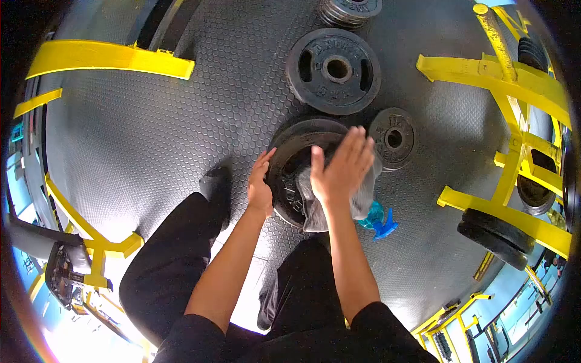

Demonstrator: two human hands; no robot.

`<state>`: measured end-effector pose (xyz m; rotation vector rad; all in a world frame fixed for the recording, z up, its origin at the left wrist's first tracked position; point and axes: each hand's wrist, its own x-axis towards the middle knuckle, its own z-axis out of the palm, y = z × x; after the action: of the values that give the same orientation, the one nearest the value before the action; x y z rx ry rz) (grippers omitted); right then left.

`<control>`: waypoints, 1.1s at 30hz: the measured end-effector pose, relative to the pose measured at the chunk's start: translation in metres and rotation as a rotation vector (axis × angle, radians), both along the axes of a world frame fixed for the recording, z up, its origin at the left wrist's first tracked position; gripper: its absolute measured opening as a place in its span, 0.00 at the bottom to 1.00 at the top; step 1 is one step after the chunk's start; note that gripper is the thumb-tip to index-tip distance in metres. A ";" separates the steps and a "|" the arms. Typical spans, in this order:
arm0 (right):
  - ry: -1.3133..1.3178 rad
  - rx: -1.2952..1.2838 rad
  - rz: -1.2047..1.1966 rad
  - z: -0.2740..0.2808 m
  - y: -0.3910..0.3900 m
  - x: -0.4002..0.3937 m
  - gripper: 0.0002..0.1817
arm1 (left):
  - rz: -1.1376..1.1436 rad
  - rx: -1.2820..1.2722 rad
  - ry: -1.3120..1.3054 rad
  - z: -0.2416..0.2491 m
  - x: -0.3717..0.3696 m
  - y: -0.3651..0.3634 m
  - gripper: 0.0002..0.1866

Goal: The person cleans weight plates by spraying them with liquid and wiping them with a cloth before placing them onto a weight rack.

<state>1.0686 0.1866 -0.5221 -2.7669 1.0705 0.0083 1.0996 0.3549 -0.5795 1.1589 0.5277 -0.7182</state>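
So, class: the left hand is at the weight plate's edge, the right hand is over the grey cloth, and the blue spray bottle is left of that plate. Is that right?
No. The head view shows the blue spray bottle right of the weight plate, not left. The left hand at its edge and the right hand over the grey cloth are correct.

A round, black metal weight plate (285, 189) with raised lettering faces up, overlapping another dark round plate (310, 124) at its far edge. A crumpled, thin grey cloth (314, 212) drapes across its right side, partly covering the face.
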 end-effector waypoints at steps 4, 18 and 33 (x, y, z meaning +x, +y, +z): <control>-0.102 0.197 0.401 0.006 0.040 0.032 0.43 | 0.093 -0.135 0.152 -0.010 0.007 0.009 0.22; -0.058 0.371 0.752 0.005 0.067 -0.158 0.33 | 0.108 0.219 0.062 -0.013 0.004 0.014 0.21; 0.010 0.475 0.106 -0.046 0.049 -0.257 0.33 | -0.486 1.187 -0.936 0.034 -0.013 -0.033 0.30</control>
<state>0.8119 0.2360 -0.5680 -2.3873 0.7955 0.2562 1.0865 0.3220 -0.5457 2.5832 -0.2281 -0.1121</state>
